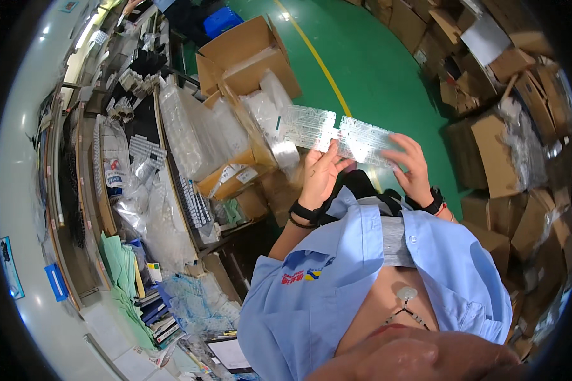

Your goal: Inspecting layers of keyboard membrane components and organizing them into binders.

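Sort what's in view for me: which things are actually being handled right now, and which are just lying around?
In hand:
- clear plastic sheet, held up by both hands
- left hand on its lower middle edge
- right hand at its right end

Lying about:
- open cardboard box
- keyboards on the bench
- stacked cartons
- green floor

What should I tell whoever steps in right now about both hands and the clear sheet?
Left hand: fingers spread under the left half of the clear plastic sheet.
Right hand: grips the sheet's right end.
The sheet is held flat in the air over the green floor, in front of the open cardboard box with bagged clear parts.
Done: one sheet is in hand.
Left: it is not yet set down anywhere.
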Tool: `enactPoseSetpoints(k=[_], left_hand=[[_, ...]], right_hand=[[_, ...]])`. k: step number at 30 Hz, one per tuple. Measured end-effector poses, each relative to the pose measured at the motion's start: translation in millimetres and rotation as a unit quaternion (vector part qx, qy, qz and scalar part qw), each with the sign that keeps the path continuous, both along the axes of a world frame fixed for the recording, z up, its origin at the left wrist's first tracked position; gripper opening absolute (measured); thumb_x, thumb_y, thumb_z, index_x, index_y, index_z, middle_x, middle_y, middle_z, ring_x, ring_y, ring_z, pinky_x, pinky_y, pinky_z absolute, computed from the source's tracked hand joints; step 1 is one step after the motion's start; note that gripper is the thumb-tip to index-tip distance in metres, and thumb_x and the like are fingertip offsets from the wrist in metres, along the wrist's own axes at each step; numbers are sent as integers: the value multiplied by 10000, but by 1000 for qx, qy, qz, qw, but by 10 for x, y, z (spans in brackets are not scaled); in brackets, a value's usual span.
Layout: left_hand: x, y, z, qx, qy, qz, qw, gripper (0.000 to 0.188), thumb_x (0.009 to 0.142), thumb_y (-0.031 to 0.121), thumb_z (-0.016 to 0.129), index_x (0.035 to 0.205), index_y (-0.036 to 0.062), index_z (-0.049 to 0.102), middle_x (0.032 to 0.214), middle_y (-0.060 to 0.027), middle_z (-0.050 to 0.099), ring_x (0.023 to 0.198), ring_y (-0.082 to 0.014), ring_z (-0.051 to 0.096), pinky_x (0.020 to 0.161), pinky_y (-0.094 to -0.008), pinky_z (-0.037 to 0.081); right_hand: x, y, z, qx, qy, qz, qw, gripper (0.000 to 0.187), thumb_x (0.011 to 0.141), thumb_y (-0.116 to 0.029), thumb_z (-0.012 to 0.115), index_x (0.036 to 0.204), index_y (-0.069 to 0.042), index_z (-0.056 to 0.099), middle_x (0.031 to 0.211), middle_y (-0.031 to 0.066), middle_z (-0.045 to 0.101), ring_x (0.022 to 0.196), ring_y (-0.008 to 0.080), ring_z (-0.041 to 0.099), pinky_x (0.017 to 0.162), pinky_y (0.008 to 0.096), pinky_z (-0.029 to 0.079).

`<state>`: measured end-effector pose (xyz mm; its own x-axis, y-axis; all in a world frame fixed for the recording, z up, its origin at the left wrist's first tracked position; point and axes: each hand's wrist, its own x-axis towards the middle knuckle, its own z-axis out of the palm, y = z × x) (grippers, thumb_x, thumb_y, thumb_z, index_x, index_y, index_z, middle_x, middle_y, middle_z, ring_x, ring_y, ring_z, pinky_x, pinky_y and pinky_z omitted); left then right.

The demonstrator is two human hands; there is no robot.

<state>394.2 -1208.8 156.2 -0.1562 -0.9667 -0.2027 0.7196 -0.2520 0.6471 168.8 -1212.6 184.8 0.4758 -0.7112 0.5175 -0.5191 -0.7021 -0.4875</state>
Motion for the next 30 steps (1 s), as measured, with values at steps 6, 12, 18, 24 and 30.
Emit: enactPoseSetpoints(k=[6,12,18,24,30], left_hand=[[101,-1333,-304,-2,-4,51,999,305,936,134,475,1225,40,442,1156,-79,548,981,-192,585,777,-340,521],[356,-2759,-291,-50,-13,57,997,349,928,116,470,1268,50,426,1189,-72,523,1081,-190,536,899,-343,472],[719,-4003,-112,-11,-50,75,996,543,883,88,531,1377,95,306,1186,-69,529,1044,-166,548,872,-295,472],[1020,-5234,-478,59,-48,212,974,332,901,189,549,1199,45,518,1113,-64,587,942,-173,600,790,-297,509],[985,-6561,-590,45,-53,324,943,302,885,170,575,1157,42,547,1050,-54,608,865,-159,610,764,-291,517]], right_hand=[[107,-1485,-306,534,-462,-53,707,500,910,-138,490,1372,-103,301,1256,125,488,951,172,563,787,285,476],[493,-3214,-2,542,-373,-25,753,665,800,-4,613,1370,-66,277,1098,114,576,914,145,580,725,252,496],[552,-4723,-310,513,-251,35,820,193,787,18,618,978,5,591,847,21,627,743,79,572,676,209,451],[701,-6414,-447,493,-226,106,834,106,822,-27,602,925,1,602,778,-12,605,670,49,524,630,197,420],[976,-8316,-162,443,-135,184,867,147,862,-74,566,985,-1,602,730,-38,564,565,27,467,463,189,348]])
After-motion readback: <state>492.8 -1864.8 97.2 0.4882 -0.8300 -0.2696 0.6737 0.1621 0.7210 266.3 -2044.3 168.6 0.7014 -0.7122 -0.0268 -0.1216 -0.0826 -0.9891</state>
